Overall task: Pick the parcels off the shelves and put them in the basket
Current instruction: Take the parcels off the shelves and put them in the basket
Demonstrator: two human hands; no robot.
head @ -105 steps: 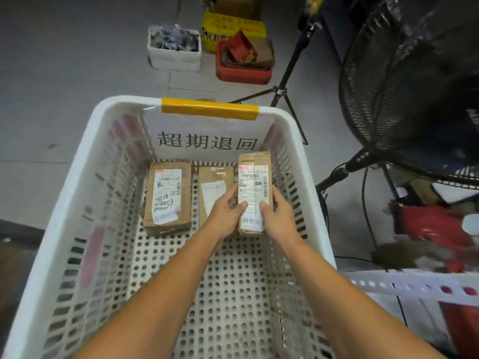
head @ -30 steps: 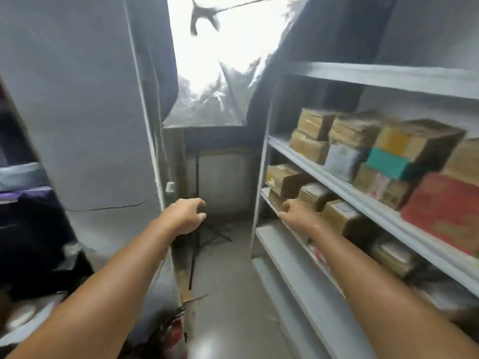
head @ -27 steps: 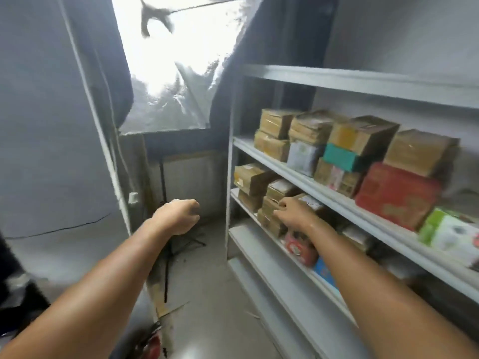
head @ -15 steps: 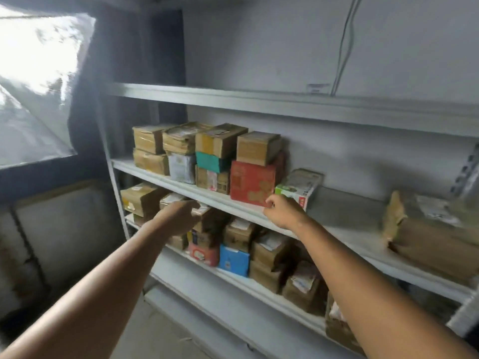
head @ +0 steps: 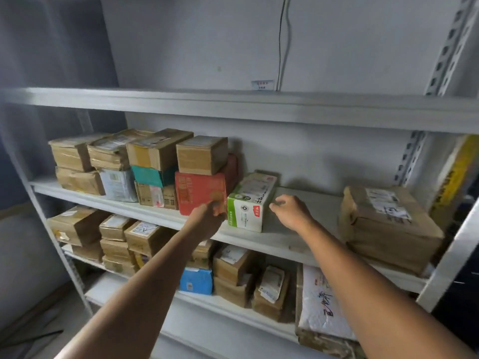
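Facing a grey metal shelving unit (head: 233,107) loaded with parcels. On the middle shelf board (head: 298,237), a white-and-green printed carton (head: 250,200), lying lengthwise, just right of a red cardboard box (head: 199,190) with a plain brown taped box (head: 201,155) on top. At the carton's front left corner, the left hand (head: 207,216), fingers curled together in front of the red box; hard to tell whether gripping or merely touching. Just beside the carton's right face, the right hand (head: 290,211), fingers loosely bent and slightly apart, tips near the cardboard; contact impossible to tell. Well to the right on the same board, a large brown taped parcel (head: 388,224) with a white label. On the board below, more brown boxes, a blue wrapped packet (head: 196,281) and a white padded mailer (head: 321,304).
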